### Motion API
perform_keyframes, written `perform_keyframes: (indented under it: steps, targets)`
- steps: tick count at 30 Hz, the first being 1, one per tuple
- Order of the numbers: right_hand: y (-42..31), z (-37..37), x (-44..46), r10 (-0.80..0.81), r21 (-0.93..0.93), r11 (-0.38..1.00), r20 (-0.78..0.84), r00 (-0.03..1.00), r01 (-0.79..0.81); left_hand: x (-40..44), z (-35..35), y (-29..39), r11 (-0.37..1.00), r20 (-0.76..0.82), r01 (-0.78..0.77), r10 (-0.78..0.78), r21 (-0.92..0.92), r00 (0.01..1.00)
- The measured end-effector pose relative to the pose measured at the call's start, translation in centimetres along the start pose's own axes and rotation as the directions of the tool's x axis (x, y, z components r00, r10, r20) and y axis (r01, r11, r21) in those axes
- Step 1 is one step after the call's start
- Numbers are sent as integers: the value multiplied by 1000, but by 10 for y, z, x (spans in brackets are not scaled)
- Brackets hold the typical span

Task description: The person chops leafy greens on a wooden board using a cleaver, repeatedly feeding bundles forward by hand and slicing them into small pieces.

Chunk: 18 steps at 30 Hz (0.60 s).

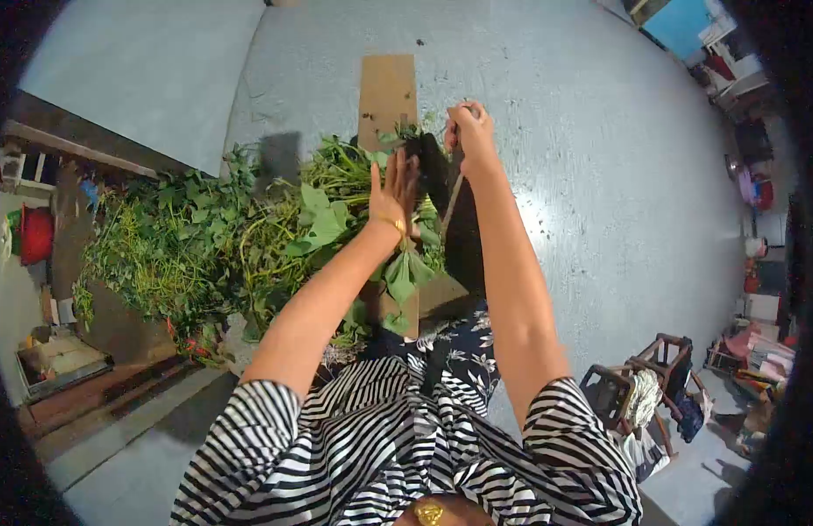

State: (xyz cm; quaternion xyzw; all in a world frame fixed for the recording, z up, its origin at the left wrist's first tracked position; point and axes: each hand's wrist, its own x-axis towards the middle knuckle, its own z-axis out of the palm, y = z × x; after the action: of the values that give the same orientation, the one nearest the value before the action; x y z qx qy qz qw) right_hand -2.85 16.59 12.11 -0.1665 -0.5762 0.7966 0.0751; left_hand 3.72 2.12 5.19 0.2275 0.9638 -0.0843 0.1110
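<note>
Above a narrow board and grey floor, left fingers splay over greens, right fingers curl round a handle.

Striped top, one, mine: black and white bands, running wavy where the cloth gathers in front. Left sleeve and right sleeve: short, matching stripes, ending above my elbows. Bracelet, one: slim, gold-coloured, at the wrist of my left hand. Pendant, one: gold-coloured, at my neckline. Lower garment: dark, printed with pale leafy sprays. Right hand: bare.
</note>
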Motion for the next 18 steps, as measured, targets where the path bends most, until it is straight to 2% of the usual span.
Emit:
perform_keyframes:
  steps: [2, 4, 5, 6, 8, 9, 11, 14, 15, 16, 18]
  targets:
    - [4, 0, -4, 47, 20, 999, -10, 999, -47, -36, 18, -8, 971, -327, -57, 134, 232, 936]
    - [3, -1, -5, 48, 34, 998, -8, 999, -48, -40, 33, -25, 927, -403, 64, 98, 370, 910]
    - [3, -3, -4, 53, 39, 998, -5, 999, -53, -32, 34, -37, 931, -362, 120, 15, 346, 932]
    - [4, -3, -4, 61, 42, 997, -12, 998, -60, -29, 6, -43, 982, -193, 39, -4, 183, 981]
    - [1, 2, 1, 46, 71, 996, 7, 999, -47, -5, -14, -52, 989, -77, -43, 55, 142, 996]
    - [-1, 4, 1, 49, 72, 996, 2, 999, -49, 4, -17, -57, 989, -73, -48, 59, 143, 996]
    - [-1, 5, -4, 31, 65, 997, -28, 999, -30, 16, -14, -63, 982, 124, -163, 150, 99, 981]
    - [8, 7, -10, -16, -10, 1000, -32, 999, 15, 28, 5, -74, 959, 208, -276, 256, 71, 944]
    - [20, 7, -26, -40, -85, 996, -17, 999, 39, 24, 13, -75, 956, 88, -293, 294, -19, 952]
    - [42, 1, -50, -65, -165, 984, 2, 998, 65, 25, 19, -75, 956, 89, -294, 294, -22, 951]
    - [100, -20, -95, -140, -156, 977, 34, 989, 144, 31, 29, -74, 962, -2, -262, 263, -74, 965]
